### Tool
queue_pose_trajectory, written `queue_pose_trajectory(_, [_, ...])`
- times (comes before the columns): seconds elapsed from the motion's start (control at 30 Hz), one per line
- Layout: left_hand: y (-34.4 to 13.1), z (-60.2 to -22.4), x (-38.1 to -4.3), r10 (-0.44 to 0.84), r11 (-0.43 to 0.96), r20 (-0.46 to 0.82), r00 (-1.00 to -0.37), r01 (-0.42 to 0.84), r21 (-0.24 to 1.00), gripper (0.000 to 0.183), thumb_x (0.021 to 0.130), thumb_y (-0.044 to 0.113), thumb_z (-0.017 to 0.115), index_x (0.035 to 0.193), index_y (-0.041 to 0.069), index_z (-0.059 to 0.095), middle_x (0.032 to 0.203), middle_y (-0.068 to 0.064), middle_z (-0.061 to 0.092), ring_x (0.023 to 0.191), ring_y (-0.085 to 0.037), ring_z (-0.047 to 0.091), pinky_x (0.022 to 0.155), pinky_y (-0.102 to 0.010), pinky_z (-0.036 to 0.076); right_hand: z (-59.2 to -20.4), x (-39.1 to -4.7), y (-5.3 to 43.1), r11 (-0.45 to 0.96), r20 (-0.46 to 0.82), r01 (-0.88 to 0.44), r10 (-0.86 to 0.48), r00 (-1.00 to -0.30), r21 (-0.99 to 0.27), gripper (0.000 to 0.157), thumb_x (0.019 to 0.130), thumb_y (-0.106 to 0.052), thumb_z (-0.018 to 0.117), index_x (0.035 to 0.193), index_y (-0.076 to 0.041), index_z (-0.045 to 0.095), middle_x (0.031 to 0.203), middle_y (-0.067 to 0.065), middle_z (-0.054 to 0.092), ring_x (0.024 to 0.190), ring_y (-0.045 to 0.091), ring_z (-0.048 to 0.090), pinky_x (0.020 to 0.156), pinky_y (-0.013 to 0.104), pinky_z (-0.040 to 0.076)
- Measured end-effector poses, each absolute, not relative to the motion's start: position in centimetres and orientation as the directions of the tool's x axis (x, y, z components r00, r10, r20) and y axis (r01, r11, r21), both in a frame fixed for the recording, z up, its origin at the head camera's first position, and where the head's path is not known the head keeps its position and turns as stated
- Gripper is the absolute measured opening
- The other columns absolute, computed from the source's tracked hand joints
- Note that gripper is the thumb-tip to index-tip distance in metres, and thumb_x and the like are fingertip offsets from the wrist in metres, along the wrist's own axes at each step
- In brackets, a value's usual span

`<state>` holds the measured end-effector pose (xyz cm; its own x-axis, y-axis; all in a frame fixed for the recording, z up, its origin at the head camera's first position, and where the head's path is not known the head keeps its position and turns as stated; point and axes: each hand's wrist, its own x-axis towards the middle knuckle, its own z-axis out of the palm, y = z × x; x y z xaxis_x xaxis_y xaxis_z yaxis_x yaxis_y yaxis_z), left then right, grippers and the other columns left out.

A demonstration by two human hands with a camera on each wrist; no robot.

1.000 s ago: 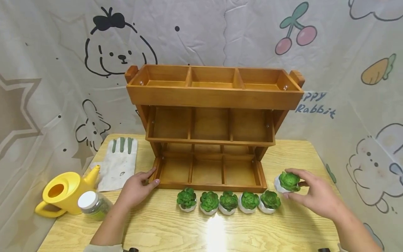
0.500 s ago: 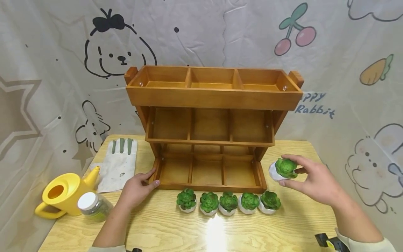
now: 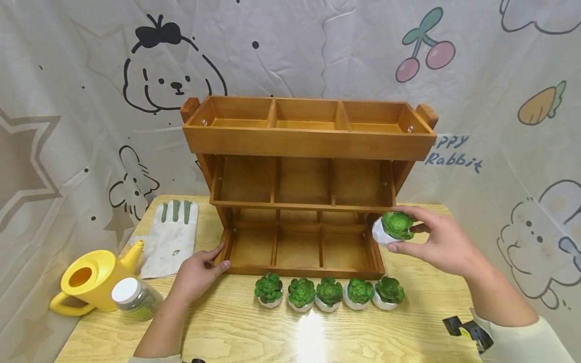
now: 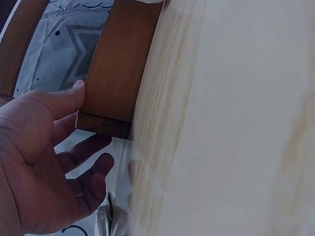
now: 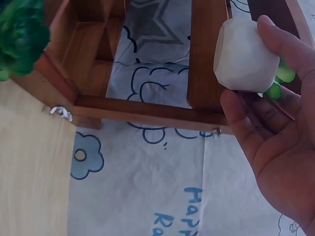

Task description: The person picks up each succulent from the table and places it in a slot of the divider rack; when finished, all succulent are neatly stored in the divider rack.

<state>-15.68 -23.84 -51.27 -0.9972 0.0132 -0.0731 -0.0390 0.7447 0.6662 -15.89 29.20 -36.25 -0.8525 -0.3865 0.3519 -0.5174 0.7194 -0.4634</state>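
A three-tier wooden planter shelf (image 3: 308, 141) stands at the middle of the table, each tier split into compartments. My left hand (image 3: 197, 277) holds its lower left corner. In the left wrist view, the thumb lies against the wooden side (image 4: 115, 64) and the fingers curl behind its end. My right hand (image 3: 447, 244) pinches a small potted succulent (image 3: 397, 225) by its white pot, tilted to the left, at the right side of the bottom tier. Seen from the right wrist, the faceted white pot (image 5: 246, 56) sits between thumb and fingers, its leaves partly hidden by the hand.
Several more potted succulents (image 3: 329, 292) stand in a row before the shelf. To the left are a yellow watering can (image 3: 93, 277), a white-lidded jar (image 3: 138, 298) and a white work glove (image 3: 172, 242). A printed cloth (image 3: 295, 50) hangs behind.
My right hand has carried the potted succulent left and up, from beside the shelf to its right edge. My left hand stays at the lower left corner.
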Motion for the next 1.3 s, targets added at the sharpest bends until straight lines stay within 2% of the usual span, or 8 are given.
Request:
queue_pose_trajectory(0.33, [-23.8, -51.3, -15.7, 0.016, 0.744, -0.056, -0.998, -0.025, 0.668, 0.059, 0.097, 0.037, 0.075, 0.150, 0.018, 0.058, 0.094, -0.003, 0.063, 0.081, -0.019, 0.054, 0.072, -0.038, 0.046, -34.7, -17.3, 27.4, 0.722, 0.360, -0.505, -0.365, -0.859, -0.473, 0.067, 0.079, -0.030, 0.094, 0.137, -0.013, 0.066, 0.108, -0.002, 0.073, 0.093, 0.016, 0.068, 0.081, 0.023, 0.055])
queue_pose_trajectory(0.6, [-23.8, -51.3, -15.7, 0.011, 0.739, -0.061, -0.998, -0.033, 0.673, 0.059, 0.097, 0.037, 0.075, 0.150, 0.019, 0.057, 0.095, -0.004, 0.064, 0.082, -0.019, 0.055, 0.073, -0.039, 0.046, -33.7, -18.3, 26.2, 0.696, 0.392, -0.541, -0.384, -0.836, -0.472, 0.065, 0.078, -0.026, 0.094, 0.136, -0.013, 0.067, 0.103, -0.004, 0.074, 0.093, 0.015, 0.068, 0.080, 0.022, 0.055])
queue_pose_trajectory(0.77, [-23.8, -51.3, -15.6, 0.008, 0.738, -0.063, -0.998, -0.037, 0.673, 0.059, 0.097, 0.038, 0.075, 0.151, 0.019, 0.057, 0.097, -0.004, 0.065, 0.084, -0.019, 0.055, 0.075, -0.039, 0.046, -33.2, -19.0, 25.4, 0.705, 0.376, -0.518, -0.367, -0.851, -0.484, 0.064, 0.081, -0.032, 0.092, 0.137, -0.013, 0.066, 0.104, 0.001, 0.075, 0.093, 0.022, 0.071, 0.079, 0.031, 0.056])
queue_pose_trajectory(1.0, [-23.7, -51.3, -15.7, 0.003, 0.732, -0.076, -0.997, -0.049, 0.679, 0.059, 0.097, 0.038, 0.075, 0.151, 0.019, 0.057, 0.097, -0.004, 0.064, 0.083, -0.020, 0.053, 0.073, -0.038, 0.045, -32.9, -20.1, 24.2, 0.718, 0.323, -0.464, -0.338, -0.884, -0.519, 0.066, 0.085, -0.039, 0.088, 0.139, -0.009, 0.063, 0.108, 0.007, 0.075, 0.092, 0.025, 0.073, 0.077, 0.046, 0.057])
queue_pose_trajectory(1.3, [-23.6, -51.2, -15.6, 0.001, 0.725, -0.077, -0.997, -0.052, 0.687, 0.059, 0.097, 0.037, 0.075, 0.150, 0.019, 0.057, 0.096, -0.005, 0.064, 0.082, -0.020, 0.053, 0.073, -0.038, 0.045, -32.7, -21.6, 22.9, 0.721, 0.286, -0.409, -0.295, -0.912, -0.559, 0.071, 0.085, -0.042, 0.086, 0.144, -0.011, 0.061, 0.115, 0.012, 0.073, 0.098, 0.032, 0.074, 0.080, 0.049, 0.058])
